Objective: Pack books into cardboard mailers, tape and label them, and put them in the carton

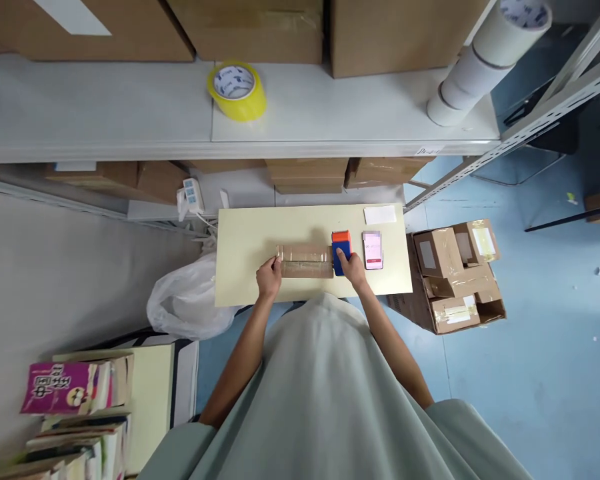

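Nearest the person, pale green clothing reaches the worktop's near edge. Off to the left, well short of the near left corner, books stand in piles.

A little inward from the near edge, about midway between the left and right edges, lies a narrow brown carton, its length running roughly parallel to that edge. Shiny tape shows along its top. The left hand has its grip on the carton's left end, thumb and fingers pinching near the far corner. The right hand is closed around a blue and orange tape dispenser, which sits at the carton's right end; whether its blade touches the cardboard is too small to tell.

The step in hand looks like sealing the carton, with the strip drawn to its right end. The next move probably calls for the left hand to keep the carton steady while the dispenser tips to cut the tape and press it down.

Toward the right edge, just beside the dispenser, lies a phone with a lit screen. Beyond it, near the far right corner, is a white paper. Past the far edge rises a shelf with a yellow tape roll, stacked white rolls and large boxes.
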